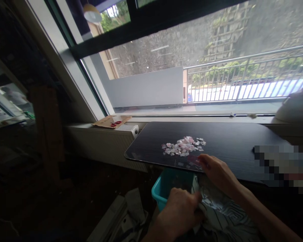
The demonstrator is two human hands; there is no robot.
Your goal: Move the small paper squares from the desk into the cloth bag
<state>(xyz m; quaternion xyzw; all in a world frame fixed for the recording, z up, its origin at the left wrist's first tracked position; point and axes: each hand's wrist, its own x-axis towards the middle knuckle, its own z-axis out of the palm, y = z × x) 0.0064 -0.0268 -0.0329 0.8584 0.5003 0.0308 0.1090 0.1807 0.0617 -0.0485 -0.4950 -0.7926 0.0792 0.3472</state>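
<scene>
A heap of small whitish and pink paper-like pieces [183,147] lies on the dark tabletop [229,137]. At the table's front edge my right hand [215,169] has its fingers closed on a thin, see-through pinkish piece of plastic [194,160]. A few small pieces lie close beside that plastic near the edge. Below the tabletop a teal plastic bin [158,190] stands at my lap. My left hand [179,208] is curled in front of the bin and overlaps its near side. What its fingers hold, if anything, is hidden.
Left of the table a white radiator [108,143] runs under the sill, with brown cardboard [102,122] and red-handled scissors [115,124] on top. Boxes [111,218] are on the floor at left. A pixelated patch [280,164] covers the table's right end.
</scene>
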